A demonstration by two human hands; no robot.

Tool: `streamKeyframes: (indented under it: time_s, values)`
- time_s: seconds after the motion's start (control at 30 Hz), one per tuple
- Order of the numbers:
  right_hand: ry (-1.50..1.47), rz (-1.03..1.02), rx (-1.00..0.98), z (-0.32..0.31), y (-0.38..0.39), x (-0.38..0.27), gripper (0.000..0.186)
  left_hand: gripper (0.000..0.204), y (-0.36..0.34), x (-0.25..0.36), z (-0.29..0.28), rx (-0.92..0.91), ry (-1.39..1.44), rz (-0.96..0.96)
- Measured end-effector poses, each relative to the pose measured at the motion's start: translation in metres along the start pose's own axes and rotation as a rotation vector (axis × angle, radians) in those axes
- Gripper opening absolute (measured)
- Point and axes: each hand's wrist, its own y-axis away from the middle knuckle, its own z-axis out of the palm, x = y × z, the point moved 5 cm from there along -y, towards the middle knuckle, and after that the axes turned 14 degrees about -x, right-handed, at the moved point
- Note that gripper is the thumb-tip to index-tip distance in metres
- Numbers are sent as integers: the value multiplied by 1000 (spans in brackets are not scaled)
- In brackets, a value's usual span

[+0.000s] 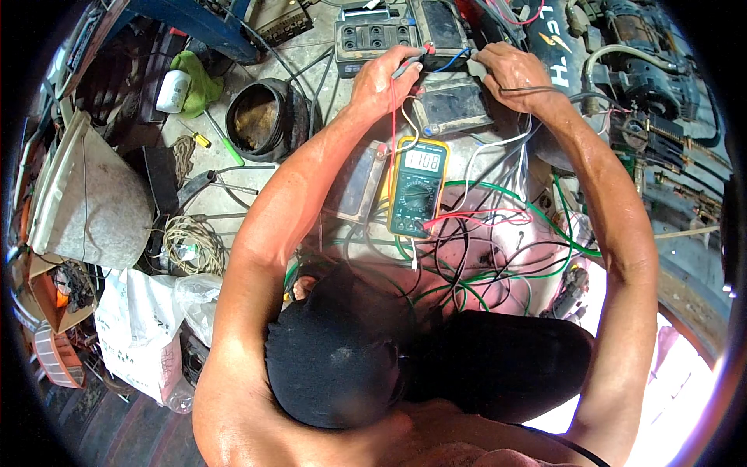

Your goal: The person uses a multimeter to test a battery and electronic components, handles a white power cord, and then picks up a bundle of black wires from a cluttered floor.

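My left hand [387, 80] is closed on a test probe [408, 68], with a red lead trailing from it. The probe points at a red terminal on a dark box-shaped battery [438, 27]. My right hand [513, 70] is closed near that battery's right corner, beside a blue wire [453, 61]; what its fingers hold is hidden. A dark cord crosses its wrist. Between my forearms lies a yellow multimeter [418, 187] with its display lit. Similar dark batteries sit just below my hands [455, 107] and left of the meter [358, 187].
Tangled black, green and white cables [498, 257] cover the floor before my knees. A multi-outlet box [377, 37] stands behind my left hand. Further left are a round black pot [264, 121], a green-handled screwdriver [231, 150] and a pale bucket [97, 202]. Machinery [654, 86] stands at right.
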Motion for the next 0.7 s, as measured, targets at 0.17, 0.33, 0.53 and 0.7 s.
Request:
streamKeyframes:
  time_s: [0.17, 0.33, 0.53, 0.7]
  values:
    - [7, 16, -19, -1, -1, -1, 34, 26, 1, 3, -1, 2, -51, -18]
    - [4, 21, -22, -2, 0, -2, 34, 26, 1, 6, -1, -1, -48, -16]
    - [13, 17, -5, 0, -1, -2, 33, 27, 0, -3, -1, -12, -9, -25]
    - [10, 18, 3, -1, 0, -2, 33, 27, 0, -2, 0, -16, -7, -26]
